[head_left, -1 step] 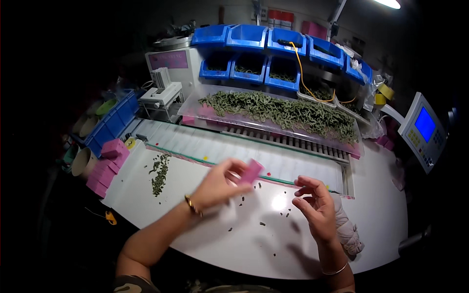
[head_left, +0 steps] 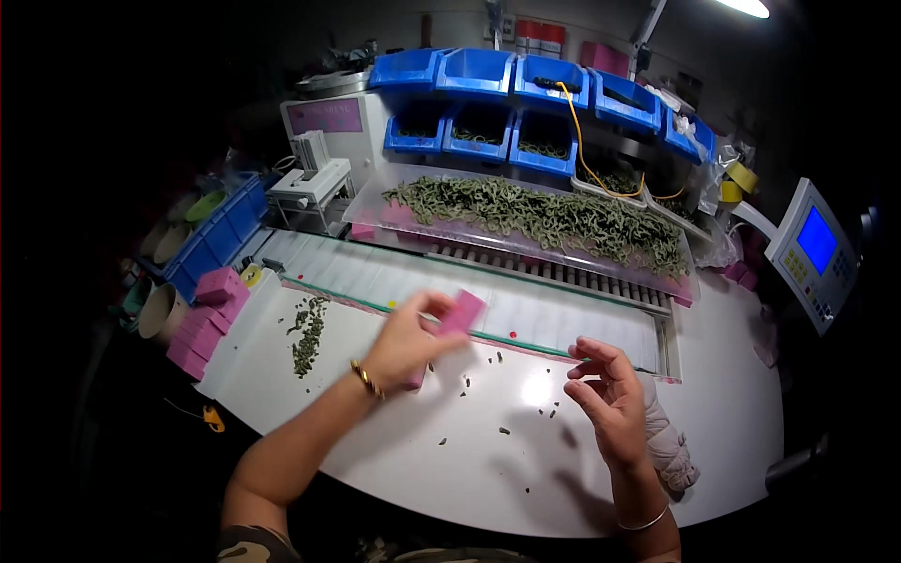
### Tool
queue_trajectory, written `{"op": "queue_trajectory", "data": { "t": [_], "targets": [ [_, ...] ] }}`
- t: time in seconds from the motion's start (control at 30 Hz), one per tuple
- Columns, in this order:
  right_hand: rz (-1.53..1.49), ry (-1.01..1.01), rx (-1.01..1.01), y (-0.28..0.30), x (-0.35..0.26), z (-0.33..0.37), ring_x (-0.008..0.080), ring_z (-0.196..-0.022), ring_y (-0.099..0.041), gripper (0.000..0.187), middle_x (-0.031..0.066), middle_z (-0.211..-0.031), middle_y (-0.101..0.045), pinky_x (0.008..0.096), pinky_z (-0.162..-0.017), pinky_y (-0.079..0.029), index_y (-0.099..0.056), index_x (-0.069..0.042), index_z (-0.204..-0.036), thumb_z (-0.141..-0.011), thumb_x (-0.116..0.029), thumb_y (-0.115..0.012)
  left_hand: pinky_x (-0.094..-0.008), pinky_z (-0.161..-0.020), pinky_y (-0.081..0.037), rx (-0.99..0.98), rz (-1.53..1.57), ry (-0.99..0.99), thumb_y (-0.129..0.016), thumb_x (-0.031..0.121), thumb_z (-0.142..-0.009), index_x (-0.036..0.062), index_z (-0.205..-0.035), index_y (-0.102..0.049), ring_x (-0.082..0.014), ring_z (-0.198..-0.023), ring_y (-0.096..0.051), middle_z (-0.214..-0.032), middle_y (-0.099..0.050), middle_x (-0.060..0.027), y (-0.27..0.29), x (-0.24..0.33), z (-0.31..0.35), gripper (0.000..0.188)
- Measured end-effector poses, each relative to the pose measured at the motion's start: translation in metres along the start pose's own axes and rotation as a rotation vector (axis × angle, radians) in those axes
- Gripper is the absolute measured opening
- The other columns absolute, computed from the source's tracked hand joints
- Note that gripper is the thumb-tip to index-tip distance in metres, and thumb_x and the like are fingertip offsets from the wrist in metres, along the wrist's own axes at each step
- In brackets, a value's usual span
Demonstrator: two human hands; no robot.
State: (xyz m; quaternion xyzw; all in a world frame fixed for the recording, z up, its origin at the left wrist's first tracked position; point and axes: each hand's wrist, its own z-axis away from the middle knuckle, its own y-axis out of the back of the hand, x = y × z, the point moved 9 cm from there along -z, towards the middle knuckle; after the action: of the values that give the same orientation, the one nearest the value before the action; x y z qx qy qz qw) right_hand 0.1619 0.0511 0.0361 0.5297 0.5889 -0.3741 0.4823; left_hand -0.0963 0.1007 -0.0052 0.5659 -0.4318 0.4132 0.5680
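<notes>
My left hand (head_left: 410, 340) is closed around a small pink box (head_left: 461, 312), held over the table by the green-edged conveyor belt. Beneath that hand a second bit of pink (head_left: 416, 380) shows, mostly hidden, so I cannot tell whether it is a separate box. Over the right part of the table my right hand (head_left: 608, 399) is open, its fingers curved and nothing between them. Several dark green dried bits (head_left: 504, 431) lie scattered on the white table (head_left: 404, 469) between the hands. A wrapped greyish cloth bundle (head_left: 668, 446) lies beside my right wrist.
Beyond the conveyor belt (head_left: 450, 305), a clear tray (head_left: 371, 202) holds curly green dried pieces. Blue bins (head_left: 474, 70) stand behind. At left are stacked pink boxes (head_left: 199, 333) and a pile of green bits (head_left: 308, 342). A blue-screened control panel (head_left: 815, 249) stands at right.
My left hand and the pink box have shifted a little to the left. A bit of pink now shows below that hand. The right hand has stayed nearly still.
</notes>
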Motion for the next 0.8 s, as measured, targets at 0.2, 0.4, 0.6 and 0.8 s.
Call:
{"op": "queue_trajectory", "data": {
  "t": [0.2,0.4,0.6,0.8],
  "targets": [
    [-0.03,-0.052,0.019,0.005,0.01,0.003,0.0133,-0.097,-0.057,0.04,0.0079,-0.119,-0.058,0.0252,-0.084,-0.047,-0.056,-0.003,-0.123,-0.084,0.0,-0.067,-0.0418,-0.09,-0.048,0.468,-0.742,-0.157,-0.08,0.03,-0.069,0.0034,-0.102,-0.064,-0.034,-0.097,-0.059,-0.102,-0.064,-0.0158,0.1,-0.034,-0.049,0.045],
    [0.029,0.007,0.036,0.0,0.011,0.005,0.0134,-0.098,-0.057,0.039,0.0063,-0.123,-0.052,0.024,-0.081,-0.046,-0.057,-0.004,-0.122,-0.084,0.001,-0.066,-0.0429,-0.091,-0.047,0.535,-0.914,-0.084,-0.077,0.037,-0.075,0.0047,-0.102,-0.066,-0.0364,-0.101,-0.058,-0.108,-0.063,-0.0182,0.126,-0.039,-0.06,0.044],
    [0.12,0.048,0.059,0.005,0.006,0.007,0.0133,-0.098,-0.056,0.038,0.0068,-0.123,-0.052,0.0241,-0.079,-0.046,-0.058,-0.005,-0.12,-0.083,0.001,-0.067,-0.0449,-0.084,-0.049,0.286,-0.936,-0.131,-0.068,0.051,-0.08,0.0036,-0.126,-0.052,-0.0384,-0.096,-0.061,-0.106,-0.059,-0.0202,0.051,0.005,-0.007,0.068],
    [0.127,0.056,-0.02,-0.01,0.005,0.009,0.0133,-0.097,-0.057,0.039,0.0064,-0.124,-0.052,0.0241,-0.077,-0.047,-0.058,-0.006,-0.119,-0.082,0.001,-0.068,-0.0409,-0.086,-0.049,-0.085,-0.919,-0.042,-0.071,0.046,-0.08,0.0038,-0.132,-0.048,-0.0375,-0.096,-0.06,-0.11,-0.056,-0.0202,0.0,-0.001,0.046,0.07]
  ]
}}
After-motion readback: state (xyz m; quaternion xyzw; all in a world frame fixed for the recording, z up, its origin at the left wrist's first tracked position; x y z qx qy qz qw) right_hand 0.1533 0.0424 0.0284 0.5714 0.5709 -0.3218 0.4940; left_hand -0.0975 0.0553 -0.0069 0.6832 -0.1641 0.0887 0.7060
